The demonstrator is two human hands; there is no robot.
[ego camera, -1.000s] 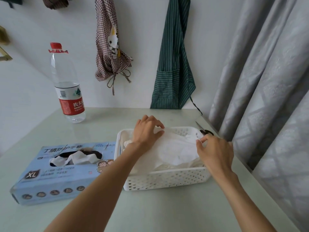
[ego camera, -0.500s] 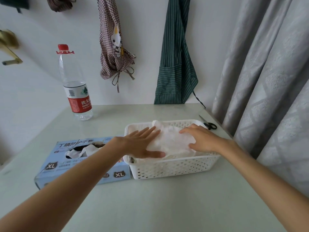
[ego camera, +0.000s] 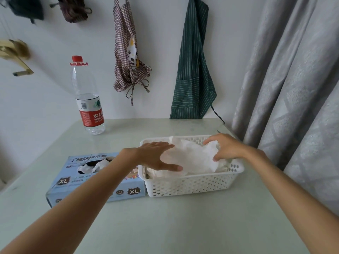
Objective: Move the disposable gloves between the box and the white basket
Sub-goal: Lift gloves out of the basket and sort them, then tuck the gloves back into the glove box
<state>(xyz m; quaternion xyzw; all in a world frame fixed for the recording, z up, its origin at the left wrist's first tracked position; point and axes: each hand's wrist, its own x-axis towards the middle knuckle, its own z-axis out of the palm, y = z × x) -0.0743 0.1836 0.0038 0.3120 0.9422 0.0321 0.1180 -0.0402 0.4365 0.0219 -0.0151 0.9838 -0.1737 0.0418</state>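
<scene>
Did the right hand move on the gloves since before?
Yes. The right hand slid toward the white basket's right end and now curls round the edge of the white gloves; half a second ago it lay flat nearer the middle.

A water bottle [ego camera: 89,107] stands below two hanging aprons [ego camera: 192,70].

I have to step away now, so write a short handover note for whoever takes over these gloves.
Left hand: open, flat on the gloves in the white basket.
Right hand: fingers curled on the gloves' right edge.
Box: beside the basket on its left, touching it, one glove poking from the opening.
Done: a pile of gloves lies in the basket.
Left: move the rest; how many remain in the box cannot be seen.
</scene>
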